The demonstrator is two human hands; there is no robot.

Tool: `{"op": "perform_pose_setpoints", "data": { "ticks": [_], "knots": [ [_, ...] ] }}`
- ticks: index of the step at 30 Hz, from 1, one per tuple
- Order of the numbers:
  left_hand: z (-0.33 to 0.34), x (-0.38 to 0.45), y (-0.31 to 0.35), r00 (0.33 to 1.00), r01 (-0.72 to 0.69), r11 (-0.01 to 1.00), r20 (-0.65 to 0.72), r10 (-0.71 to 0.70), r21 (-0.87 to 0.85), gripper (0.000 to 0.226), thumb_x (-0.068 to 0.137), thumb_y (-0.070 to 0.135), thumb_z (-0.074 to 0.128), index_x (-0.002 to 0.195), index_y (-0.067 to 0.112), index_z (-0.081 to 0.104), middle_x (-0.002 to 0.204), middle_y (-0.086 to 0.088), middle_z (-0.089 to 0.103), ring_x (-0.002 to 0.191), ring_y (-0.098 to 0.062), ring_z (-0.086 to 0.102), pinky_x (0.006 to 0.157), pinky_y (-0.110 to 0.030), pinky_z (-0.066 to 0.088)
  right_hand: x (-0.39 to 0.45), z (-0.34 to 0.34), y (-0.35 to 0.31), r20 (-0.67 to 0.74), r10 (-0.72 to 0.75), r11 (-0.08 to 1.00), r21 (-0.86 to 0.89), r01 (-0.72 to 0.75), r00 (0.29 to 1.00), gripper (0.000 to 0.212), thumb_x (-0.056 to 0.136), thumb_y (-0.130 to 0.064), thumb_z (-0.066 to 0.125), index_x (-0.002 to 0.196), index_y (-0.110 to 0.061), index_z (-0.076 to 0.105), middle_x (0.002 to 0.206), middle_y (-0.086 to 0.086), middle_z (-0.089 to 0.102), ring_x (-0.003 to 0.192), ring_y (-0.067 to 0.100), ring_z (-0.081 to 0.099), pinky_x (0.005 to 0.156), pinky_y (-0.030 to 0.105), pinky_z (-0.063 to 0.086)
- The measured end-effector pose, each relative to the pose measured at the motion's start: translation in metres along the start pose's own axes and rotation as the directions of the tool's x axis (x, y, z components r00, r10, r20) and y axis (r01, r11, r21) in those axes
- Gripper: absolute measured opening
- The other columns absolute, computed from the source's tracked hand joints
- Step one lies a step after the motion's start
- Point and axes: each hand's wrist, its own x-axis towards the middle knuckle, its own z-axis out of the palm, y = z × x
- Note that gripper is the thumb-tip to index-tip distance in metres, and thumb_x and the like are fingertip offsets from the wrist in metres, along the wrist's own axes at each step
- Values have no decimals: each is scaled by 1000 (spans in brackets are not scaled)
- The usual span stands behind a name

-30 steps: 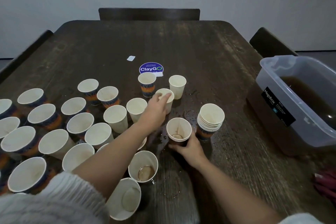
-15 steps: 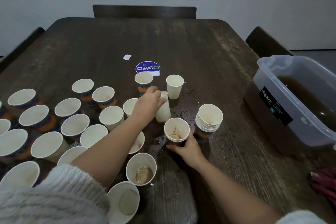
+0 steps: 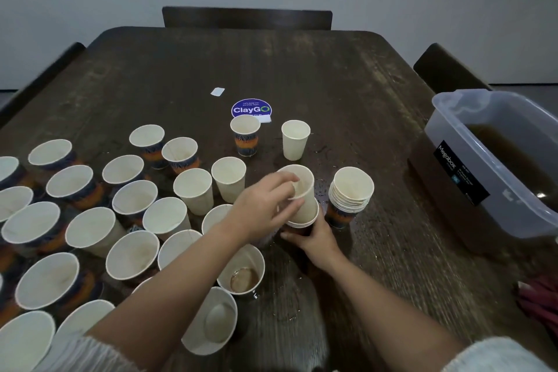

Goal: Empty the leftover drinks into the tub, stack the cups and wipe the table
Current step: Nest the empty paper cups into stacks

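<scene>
My left hand (image 3: 265,205) pinches the rim of a white paper cup (image 3: 303,190) that sits partway inside a lower cup (image 3: 302,222). My right hand (image 3: 314,238) grips that lower cup from below on the dark wooden table (image 3: 302,69). Just to the right stands a stack of several nested cups (image 3: 350,193). Several loose cups (image 3: 133,199) crowd the table's left half. One cup near me holds brown drink (image 3: 243,273). A clear plastic tub (image 3: 495,169) with brown liquid sits at the right edge.
Two cups (image 3: 245,137) (image 3: 295,139) stand apart behind my hands, near a round blue ClayGO sticker (image 3: 251,108). Wet drops lie around the stack. A red cloth (image 3: 540,302) lies at the right front. Chairs (image 3: 247,17) surround the table.
My left hand took a white cup from behind and brought it right and toward me, setting it into the cup my right hand holds. The view shifted slightly.
</scene>
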Motion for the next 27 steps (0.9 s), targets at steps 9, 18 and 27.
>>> {"op": "perform_pose_setpoints", "data": {
  "ticks": [9,18,27],
  "knots": [
    [21,0,-4,811,308,946,491,-319,105,69,98,50,40,153,16,15,162,-1,8,148,-11,7,120,-28,9,-1,-2,-5,31,16,1000,3,-16,999,84,71,-10,86,139,-21,37,118,-17,57,107,-3,55,93,10,42],
    [13,48,-30,772,420,904,491,-404,84,64,97,54,36,152,22,24,156,-6,28,144,-19,22,118,-34,16,8,-3,-9,2,14,999,-41,-13,1000,84,68,-7,87,133,-23,38,114,-23,52,114,4,49,87,-3,31],
    [37,108,-88,525,688,703,543,-655,182,62,103,24,42,153,35,8,149,-21,34,126,-35,48,102,-40,41,29,2,-13,-95,50,998,35,-47,994,77,66,-3,87,122,-26,39,108,-27,48,112,5,47,83,-5,29]
  ]
}}
